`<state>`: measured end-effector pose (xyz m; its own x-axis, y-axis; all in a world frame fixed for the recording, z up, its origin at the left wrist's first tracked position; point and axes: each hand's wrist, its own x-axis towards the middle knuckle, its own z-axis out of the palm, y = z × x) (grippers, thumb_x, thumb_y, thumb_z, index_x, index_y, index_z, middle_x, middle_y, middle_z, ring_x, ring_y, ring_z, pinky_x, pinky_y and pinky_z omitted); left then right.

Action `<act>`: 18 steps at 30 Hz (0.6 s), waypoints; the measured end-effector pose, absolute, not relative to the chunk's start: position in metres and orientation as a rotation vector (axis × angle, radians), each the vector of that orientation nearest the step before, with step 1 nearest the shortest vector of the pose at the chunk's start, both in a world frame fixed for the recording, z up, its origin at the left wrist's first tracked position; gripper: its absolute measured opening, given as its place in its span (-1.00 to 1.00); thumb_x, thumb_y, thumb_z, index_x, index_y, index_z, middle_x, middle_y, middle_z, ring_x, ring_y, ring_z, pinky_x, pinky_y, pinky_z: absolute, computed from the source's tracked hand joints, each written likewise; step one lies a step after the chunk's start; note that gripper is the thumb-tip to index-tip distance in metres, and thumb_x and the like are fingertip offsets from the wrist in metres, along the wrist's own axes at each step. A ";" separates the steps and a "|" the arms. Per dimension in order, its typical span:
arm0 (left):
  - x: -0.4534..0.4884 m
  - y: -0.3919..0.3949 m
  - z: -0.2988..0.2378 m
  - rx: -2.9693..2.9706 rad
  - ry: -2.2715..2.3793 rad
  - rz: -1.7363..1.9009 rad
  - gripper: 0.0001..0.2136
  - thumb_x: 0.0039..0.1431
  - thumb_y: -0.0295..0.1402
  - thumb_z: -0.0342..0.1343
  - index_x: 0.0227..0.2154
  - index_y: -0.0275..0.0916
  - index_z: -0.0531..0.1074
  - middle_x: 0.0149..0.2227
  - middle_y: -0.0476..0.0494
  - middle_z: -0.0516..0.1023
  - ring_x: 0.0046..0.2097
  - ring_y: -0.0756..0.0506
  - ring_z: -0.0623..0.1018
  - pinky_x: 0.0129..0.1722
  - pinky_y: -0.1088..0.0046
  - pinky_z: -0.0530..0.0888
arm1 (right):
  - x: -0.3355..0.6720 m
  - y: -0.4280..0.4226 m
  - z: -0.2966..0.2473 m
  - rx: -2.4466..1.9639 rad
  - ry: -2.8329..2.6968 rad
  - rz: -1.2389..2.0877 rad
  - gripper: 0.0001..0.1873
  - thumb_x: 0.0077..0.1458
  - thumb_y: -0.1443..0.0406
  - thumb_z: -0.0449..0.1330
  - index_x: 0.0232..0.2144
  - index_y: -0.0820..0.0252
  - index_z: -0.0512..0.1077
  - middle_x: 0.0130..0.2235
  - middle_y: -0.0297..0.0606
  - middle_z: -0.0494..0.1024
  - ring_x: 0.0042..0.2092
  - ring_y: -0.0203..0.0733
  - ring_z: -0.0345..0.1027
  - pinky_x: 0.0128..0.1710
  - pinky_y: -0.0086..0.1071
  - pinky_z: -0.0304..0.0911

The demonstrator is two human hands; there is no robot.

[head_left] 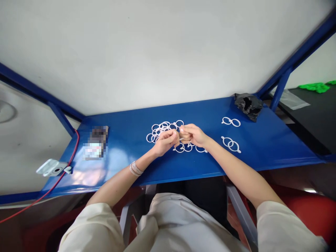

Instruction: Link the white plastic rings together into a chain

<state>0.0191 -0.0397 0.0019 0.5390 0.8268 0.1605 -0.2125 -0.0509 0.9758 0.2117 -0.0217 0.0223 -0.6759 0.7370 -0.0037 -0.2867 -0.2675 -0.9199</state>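
Left hand (168,140) and right hand (191,134) meet beside a heap of white rings (159,131), both clenched, apparently on a white ring (181,139) (mostly hidden by fingers). Right of the heap, two ring pairs (231,121) seem done; the heap seems left to do. Beneath it, a blue table (199,164); behind, a pale wall (157,52); far left, a white camera (55,169).
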 end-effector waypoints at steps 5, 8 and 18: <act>0.017 -0.033 -0.009 1.584 0.752 1.154 -0.54 0.37 0.10 0.22 -0.42 -0.21 0.45 -0.51 0.00 0.38 -0.47 0.02 0.40 -0.45 0.40 0.44 | 0.208 -0.021 0.014 -0.723 -1.451 1.719 -0.41 0.10 -0.17 0.45 -0.53 0.13 0.36 -0.63 -0.52 0.20 -0.57 -0.39 0.01 -0.53 -0.40 0.04; 0.018 -0.032 -0.015 1.772 0.856 1.415 -0.68 0.37 -0.01 0.28 -0.30 -0.19 0.59 -0.32 -0.11 0.53 -0.27 -0.04 0.55 -0.35 0.41 0.52 | 0.211 -0.021 0.015 -0.797 -1.531 1.500 -0.43 0.10 -0.15 0.47 -0.54 0.17 0.43 -0.42 -0.33 0.50 -0.43 -0.35 0.27 -0.42 -0.39 0.22; 0.016 -0.034 -0.018 1.879 1.055 1.497 -0.73 0.33 -0.08 0.35 -0.21 -0.18 0.57 -0.25 -0.05 0.55 -0.51 0.12 0.34 -0.53 0.53 0.32 | 0.209 -0.020 0.012 -0.787 -1.276 1.750 -0.44 0.07 -0.14 0.48 -0.38 0.13 0.37 -0.42 -0.34 0.56 -0.40 -0.27 0.46 -0.41 -0.39 0.35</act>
<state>0.0165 -0.0337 -0.0179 0.0893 0.8205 0.5646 0.2559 -0.5667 0.7832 0.2090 -0.0205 0.0125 -0.4749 0.8798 -0.0223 -0.2482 -0.1581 -0.9557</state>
